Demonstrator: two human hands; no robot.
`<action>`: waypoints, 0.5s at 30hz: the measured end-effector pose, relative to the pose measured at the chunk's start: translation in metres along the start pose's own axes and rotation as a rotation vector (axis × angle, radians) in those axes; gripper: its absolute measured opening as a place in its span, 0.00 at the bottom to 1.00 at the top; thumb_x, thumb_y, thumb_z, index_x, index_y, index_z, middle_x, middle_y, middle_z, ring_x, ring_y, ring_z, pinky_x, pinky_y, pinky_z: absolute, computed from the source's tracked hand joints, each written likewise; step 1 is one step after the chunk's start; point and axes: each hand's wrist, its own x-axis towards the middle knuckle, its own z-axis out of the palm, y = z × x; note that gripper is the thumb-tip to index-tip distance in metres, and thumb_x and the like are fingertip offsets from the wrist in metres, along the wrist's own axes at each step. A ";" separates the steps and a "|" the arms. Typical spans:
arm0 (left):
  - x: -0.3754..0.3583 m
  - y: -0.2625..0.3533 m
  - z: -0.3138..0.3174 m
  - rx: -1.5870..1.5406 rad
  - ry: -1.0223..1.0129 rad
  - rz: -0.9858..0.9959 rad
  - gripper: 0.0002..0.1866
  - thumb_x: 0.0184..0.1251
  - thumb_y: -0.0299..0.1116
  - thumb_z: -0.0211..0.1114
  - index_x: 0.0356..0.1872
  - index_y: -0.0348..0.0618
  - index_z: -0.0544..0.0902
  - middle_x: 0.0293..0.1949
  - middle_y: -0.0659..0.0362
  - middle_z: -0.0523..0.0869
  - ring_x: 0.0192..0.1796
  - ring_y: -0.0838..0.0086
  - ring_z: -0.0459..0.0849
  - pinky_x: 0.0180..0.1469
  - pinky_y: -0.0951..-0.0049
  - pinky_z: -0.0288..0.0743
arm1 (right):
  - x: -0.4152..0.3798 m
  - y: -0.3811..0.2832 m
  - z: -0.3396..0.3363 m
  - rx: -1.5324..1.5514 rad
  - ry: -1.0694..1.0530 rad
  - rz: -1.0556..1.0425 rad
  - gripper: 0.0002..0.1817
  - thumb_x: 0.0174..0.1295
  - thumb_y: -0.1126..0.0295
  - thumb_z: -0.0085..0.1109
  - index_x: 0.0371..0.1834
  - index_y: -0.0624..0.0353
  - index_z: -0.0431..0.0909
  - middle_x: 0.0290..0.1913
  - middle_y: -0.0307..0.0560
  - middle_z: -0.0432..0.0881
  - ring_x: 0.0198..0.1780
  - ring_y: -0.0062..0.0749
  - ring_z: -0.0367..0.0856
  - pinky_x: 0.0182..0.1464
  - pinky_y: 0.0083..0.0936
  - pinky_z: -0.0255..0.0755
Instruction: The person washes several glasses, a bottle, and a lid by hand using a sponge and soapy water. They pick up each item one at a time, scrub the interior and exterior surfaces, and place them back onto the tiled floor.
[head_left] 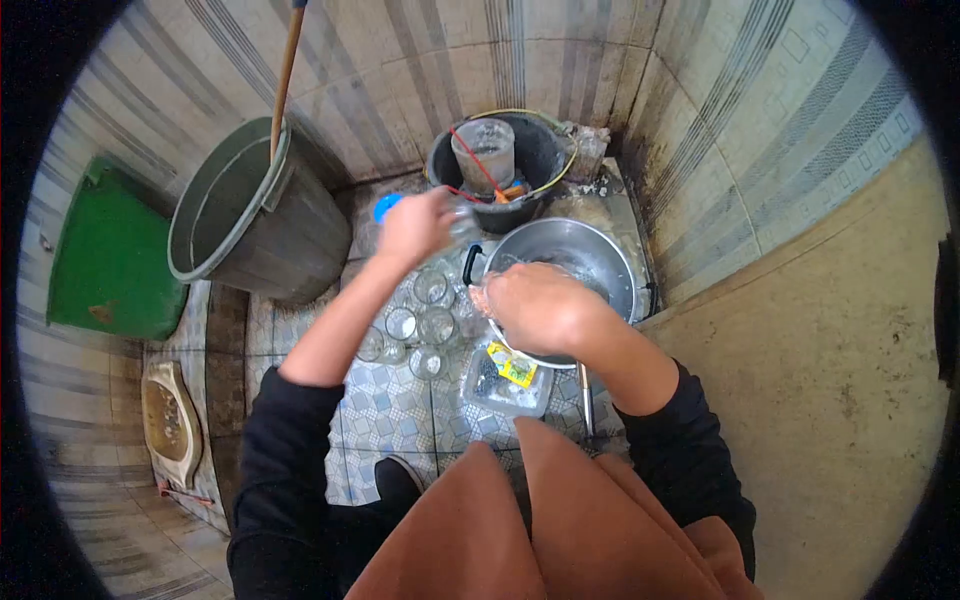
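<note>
My left hand (413,228) is smeared by motion, closed around what looks like a clear drinking glass (463,226). A blue object (386,207) shows just beyond that hand. My right hand (540,308) is closed over the left rim of a silver metal pot (605,250) with black handles. What its fingers hold, if anything, is hidden. Several clear glasses (436,324) stand on the tiled floor below my left hand. In front of the pot sits a clear plastic tub (508,397) with a yellow packet (512,365) in it.
A black bucket (548,195) holding a clear container (484,157) stands against the back wall. A large grey bin (312,240) with a stick (287,80), a green panel (115,255) and a squat toilet (172,425) are at left. A brown board (800,340) is at right.
</note>
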 end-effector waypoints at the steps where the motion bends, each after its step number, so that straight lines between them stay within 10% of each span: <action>1: 0.018 0.021 0.011 -0.005 0.036 0.070 0.12 0.47 0.39 0.61 0.30 0.45 0.74 0.25 0.54 0.80 0.31 0.58 0.79 0.30 0.61 0.71 | -0.007 0.001 -0.009 -0.008 -0.025 0.058 0.08 0.42 0.74 0.50 0.25 0.62 0.78 0.30 0.54 0.79 0.35 0.41 0.79 0.38 0.33 0.72; 10: 0.099 0.137 0.046 0.249 0.106 0.514 0.08 0.49 0.35 0.58 0.31 0.46 0.74 0.22 0.52 0.79 0.27 0.61 0.80 0.26 0.63 0.71 | -0.043 0.012 -0.018 0.108 0.086 0.312 0.10 0.46 0.72 0.50 0.29 0.65 0.75 0.27 0.59 0.77 0.35 0.48 0.77 0.41 0.37 0.69; 15: 0.090 0.112 0.033 0.033 0.168 0.308 0.08 0.47 0.33 0.56 0.30 0.44 0.74 0.24 0.51 0.79 0.32 0.56 0.78 0.29 0.60 0.71 | -0.042 0.030 -0.014 0.215 0.197 0.485 0.22 0.42 0.69 0.53 0.43 0.66 0.66 0.39 0.64 0.71 0.41 0.51 0.73 0.46 0.36 0.66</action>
